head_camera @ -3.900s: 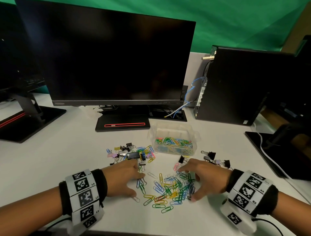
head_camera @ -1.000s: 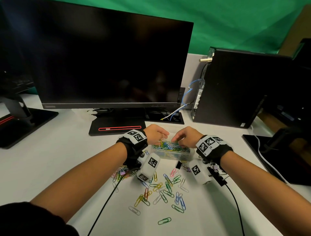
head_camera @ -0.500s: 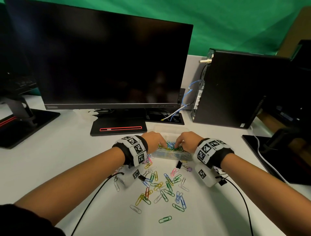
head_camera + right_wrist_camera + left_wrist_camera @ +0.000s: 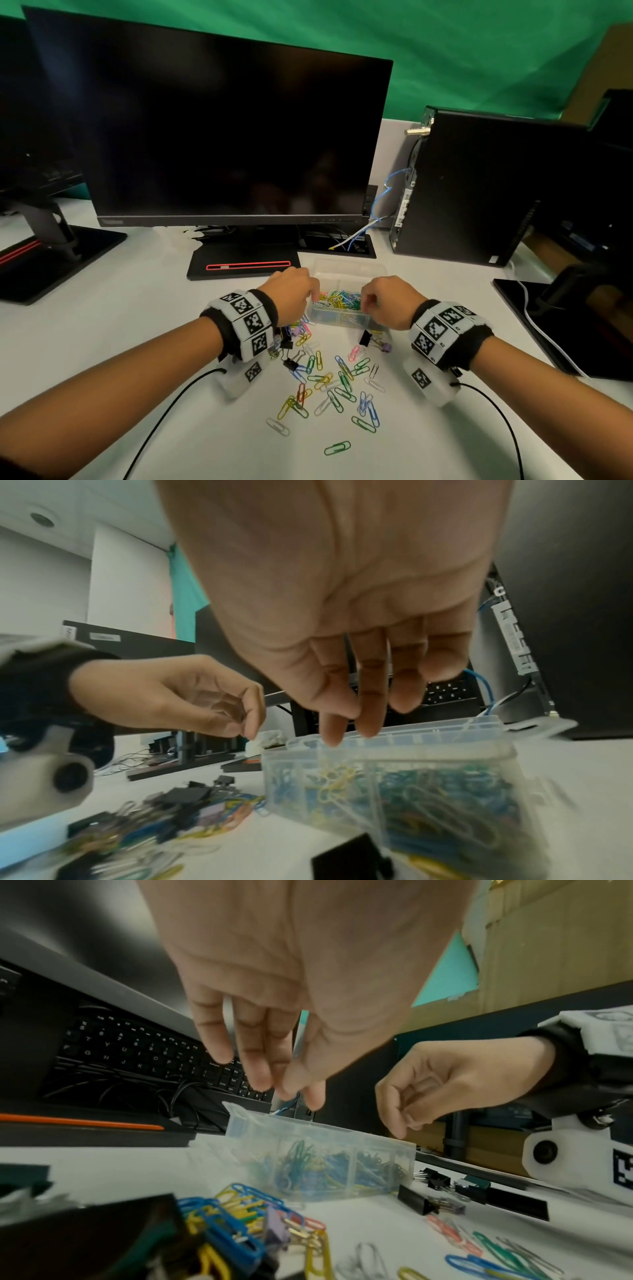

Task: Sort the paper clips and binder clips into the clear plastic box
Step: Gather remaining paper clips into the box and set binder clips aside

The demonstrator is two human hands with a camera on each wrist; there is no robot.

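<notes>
The clear plastic box (image 4: 346,266) stands on the white desk in front of the monitor base, its near compartments full of coloured paper clips (image 4: 339,298). My left hand (image 4: 313,296) hovers over the box's left end with fingers hanging loosely (image 4: 291,1091) and nothing visible in them. My right hand (image 4: 364,305) hangs over the right end, fingers pointing down (image 4: 352,729) just above the rim (image 4: 445,739), empty. Loose paper clips (image 4: 337,387) are scattered nearer me. A black binder clip (image 4: 365,337) lies by the box's front wall (image 4: 308,1150). More clips are heaped under my left wrist (image 4: 294,334).
A dark monitor (image 4: 222,137) and its black base (image 4: 243,265) stand right behind the box. A black computer tower (image 4: 479,192) is at the back right, another monitor stand (image 4: 51,253) at the left, and a black pad with a white cable (image 4: 534,329) at the right.
Since 3.9 s ago both hands left the loose pile and went to the box, and the pile is thinner. Over the last second they dipped into the box and stay above it.
</notes>
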